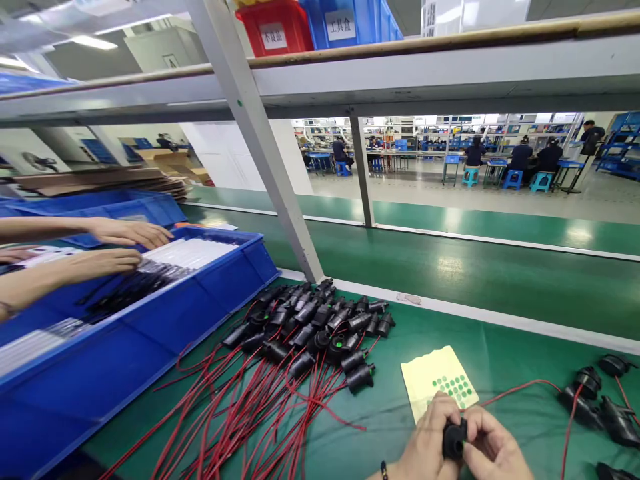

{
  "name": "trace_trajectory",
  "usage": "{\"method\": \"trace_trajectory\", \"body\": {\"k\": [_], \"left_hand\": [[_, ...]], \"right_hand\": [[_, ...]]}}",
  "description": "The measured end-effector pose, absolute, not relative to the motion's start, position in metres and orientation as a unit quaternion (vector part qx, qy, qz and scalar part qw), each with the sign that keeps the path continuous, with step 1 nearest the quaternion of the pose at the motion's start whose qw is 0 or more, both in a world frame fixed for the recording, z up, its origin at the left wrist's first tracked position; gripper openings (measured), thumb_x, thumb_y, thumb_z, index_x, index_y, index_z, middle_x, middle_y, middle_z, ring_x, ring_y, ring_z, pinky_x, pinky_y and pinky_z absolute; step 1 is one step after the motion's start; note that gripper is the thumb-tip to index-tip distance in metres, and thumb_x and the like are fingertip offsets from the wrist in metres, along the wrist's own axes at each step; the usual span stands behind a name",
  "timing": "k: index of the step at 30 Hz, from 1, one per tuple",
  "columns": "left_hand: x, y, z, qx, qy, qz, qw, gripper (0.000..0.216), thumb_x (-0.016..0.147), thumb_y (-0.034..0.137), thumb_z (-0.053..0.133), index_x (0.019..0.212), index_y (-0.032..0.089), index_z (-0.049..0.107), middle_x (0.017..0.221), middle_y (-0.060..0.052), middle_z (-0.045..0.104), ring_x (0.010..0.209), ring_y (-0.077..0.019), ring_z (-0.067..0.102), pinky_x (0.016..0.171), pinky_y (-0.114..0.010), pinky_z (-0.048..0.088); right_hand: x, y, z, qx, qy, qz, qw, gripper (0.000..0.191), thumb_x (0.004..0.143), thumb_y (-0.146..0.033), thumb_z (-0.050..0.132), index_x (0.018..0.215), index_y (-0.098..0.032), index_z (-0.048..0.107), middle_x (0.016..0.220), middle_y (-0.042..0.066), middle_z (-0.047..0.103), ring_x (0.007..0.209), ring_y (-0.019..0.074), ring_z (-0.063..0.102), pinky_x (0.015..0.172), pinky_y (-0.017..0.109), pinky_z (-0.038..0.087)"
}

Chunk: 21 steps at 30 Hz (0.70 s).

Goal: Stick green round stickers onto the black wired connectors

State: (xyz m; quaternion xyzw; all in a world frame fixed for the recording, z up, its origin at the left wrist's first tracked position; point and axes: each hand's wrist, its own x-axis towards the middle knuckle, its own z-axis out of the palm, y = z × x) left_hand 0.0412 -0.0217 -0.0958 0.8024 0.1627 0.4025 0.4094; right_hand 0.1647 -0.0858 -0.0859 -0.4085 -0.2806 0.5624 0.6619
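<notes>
Small black round part [454, 440] held low in the frame, near its bottom edge, above the green mat [500, 400]. Left hand [429, 443] has fingers curled closed around the part's left side; right hand [493, 448] has fingers closed on its right side, thumb pressing the top. Both hands grip the same part between them. Just beyond the hands, flat on the mat: pale yellow sticker sheet [439, 381] with rows of small green dots in its near-right corner, rest of sheet bare. Thin red wire [520, 387] runs from beside the hands toward a small group of black parts [595, 400] at the right edge. To the left, well apart from the hands: large heap of like black parts [315, 327], red leads fanning down toward the near-left. Further left, long blue bin [210, 293] with white and dark stock inside; two hands of another person [120, 247] reach into it from the left edge. Grey shelf post [270, 173] rises behind the heap. Background: seated workers at benches, too small to detail.
</notes>
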Motion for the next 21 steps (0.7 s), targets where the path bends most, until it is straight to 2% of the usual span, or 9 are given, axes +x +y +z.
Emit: {"method": "trace_trajectory", "body": {"k": [4,7,11,14,17,21], "left_hand": [[0.037,-0.023,-0.096,0.844,0.189,0.36,0.351,0.041,0.057,0.006,0.047,0.093,0.024,0.036,0.087,-0.002,0.046,0.078,-0.0184,0.049,0.066,-0.028,0.041],[0.038,-0.023,-0.099,0.849,0.194,0.343,0.352,0.038,0.06,0.005,0.047,0.09,0.024,0.036,0.085,-0.001,0.047,0.077,-0.0171,0.049,0.066,-0.027,0.041],[0.043,-0.019,-0.105,0.822,0.187,0.346,0.412,0.031,0.065,0.012,0.054,0.086,0.023,0.035,0.084,0.0,0.045,0.076,-0.0162,0.047,0.066,-0.026,0.042],[0.046,-0.018,-0.108,0.815,0.175,0.356,0.423,0.027,0.069,0.017,0.056,0.086,0.023,0.036,0.083,0.0,0.043,0.076,-0.0158,0.045,0.065,-0.026,0.04],[0.045,-0.02,-0.108,0.812,0.183,0.356,0.426,0.02,0.076,0.019,0.053,0.086,0.023,0.037,0.082,0.0,0.042,0.072,-0.0145,0.044,0.063,-0.025,0.039],[0.045,-0.022,-0.107,0.823,0.215,0.333,0.407,0.021,0.074,0.019,0.056,0.083,0.023,0.038,0.08,0.0,0.043,0.071,-0.0143,0.045,0.062,-0.024,0.039]], "right_hand": [[0.174,-0.08,-0.096,-0.407,-0.317,0.598,0.613,0.029,0.056,-0.014,0.077,0.057,-0.022,0.05,0.057,-0.006,0.051,0.053,0.0103,0.039,0.049,0.02,0.034],[0.175,-0.079,-0.094,-0.433,-0.307,0.582,0.616,0.029,0.052,-0.01,0.075,0.057,-0.022,0.048,0.054,-0.008,0.048,0.051,0.0092,0.038,0.049,0.019,0.032],[0.169,-0.081,-0.088,-0.422,-0.253,0.589,0.641,0.027,0.055,-0.021,0.079,0.067,-0.021,0.055,0.054,-0.007,0.052,0.051,0.0083,0.036,0.05,0.019,0.032],[0.166,-0.082,-0.091,-0.405,-0.24,0.593,0.653,0.036,0.056,-0.033,0.082,0.079,-0.021,0.057,0.057,-0.006,0.056,0.052,0.0093,0.04,0.054,0.02,0.034],[0.164,-0.081,-0.096,-0.429,-0.248,0.571,0.654,0.04,0.054,-0.034,0.085,0.078,-0.022,0.056,0.054,-0.008,0.054,0.049,0.008,0.038,0.05,0.019,0.031],[0.165,-0.082,-0.101,-0.448,-0.241,0.577,0.639,0.04,0.051,-0.032,0.087,0.075,-0.022,0.057,0.05,-0.009,0.053,0.044,0.0066,0.038,0.047,0.018,0.028]]}}
